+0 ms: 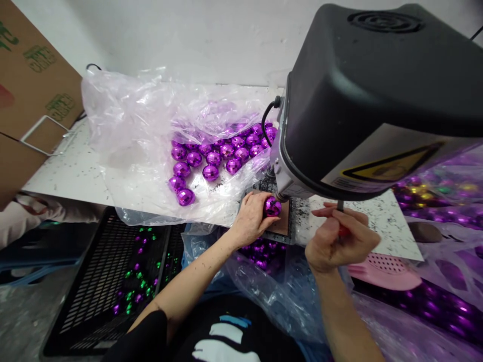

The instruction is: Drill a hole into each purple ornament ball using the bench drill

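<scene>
My left hand (252, 217) is closed around a shiny purple faceted ball (272, 206), holding it under the spindle of a black bench drill press (362, 100). Beneath the ball lies a brown board (280, 223) on the machine's dark base. To the right, my right hand (337, 239) wraps round the drill press lever (342, 229), whose red knob shows partly between the fingers. More purple balls (210, 173) lie in a loose group on the white table, left of the machine, some of them under clear plastic.
A clear plastic bag (128, 136) spreads over the white table (71, 173). Below left stands a black crate (81, 286) with purple and green balls. A pink basket (388, 271) and bagged balls are at right. A cardboard box (33, 75) stands far left, near another person's leg.
</scene>
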Demonstrator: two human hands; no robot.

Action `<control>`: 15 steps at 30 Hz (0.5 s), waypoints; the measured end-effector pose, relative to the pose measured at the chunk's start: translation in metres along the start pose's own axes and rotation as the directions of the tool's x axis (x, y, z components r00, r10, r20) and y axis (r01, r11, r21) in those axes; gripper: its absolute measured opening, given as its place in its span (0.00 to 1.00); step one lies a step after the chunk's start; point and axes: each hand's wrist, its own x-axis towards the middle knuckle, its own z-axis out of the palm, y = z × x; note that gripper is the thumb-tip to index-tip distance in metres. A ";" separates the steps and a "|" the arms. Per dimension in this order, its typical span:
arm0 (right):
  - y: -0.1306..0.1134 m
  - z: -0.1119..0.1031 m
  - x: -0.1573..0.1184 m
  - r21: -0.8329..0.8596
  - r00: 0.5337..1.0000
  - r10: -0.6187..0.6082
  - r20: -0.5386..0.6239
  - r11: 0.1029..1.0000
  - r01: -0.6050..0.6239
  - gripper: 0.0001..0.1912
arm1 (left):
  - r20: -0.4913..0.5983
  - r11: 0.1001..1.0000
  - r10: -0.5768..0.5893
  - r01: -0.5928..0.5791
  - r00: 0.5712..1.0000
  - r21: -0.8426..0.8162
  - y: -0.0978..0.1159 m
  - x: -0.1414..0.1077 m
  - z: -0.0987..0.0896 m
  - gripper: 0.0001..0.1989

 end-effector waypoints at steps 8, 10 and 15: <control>-0.019 0.010 0.110 -0.189 0.984 0.173 0.038 0.968 -0.163 0.19 | 0.007 1.000 0.007 -0.007 1.000 0.001 -0.001 -0.002 0.001 0.24; -0.015 0.017 0.132 -0.140 0.946 0.291 0.143 0.952 -0.272 0.22 | 0.010 1.000 0.007 -0.007 1.000 -0.002 -0.002 -0.003 0.003 0.25; -0.020 0.010 0.124 0.050 0.898 0.417 0.138 0.903 -0.427 0.14 | -0.018 0.998 0.017 -0.018 1.000 -0.052 -0.006 -0.002 0.004 0.26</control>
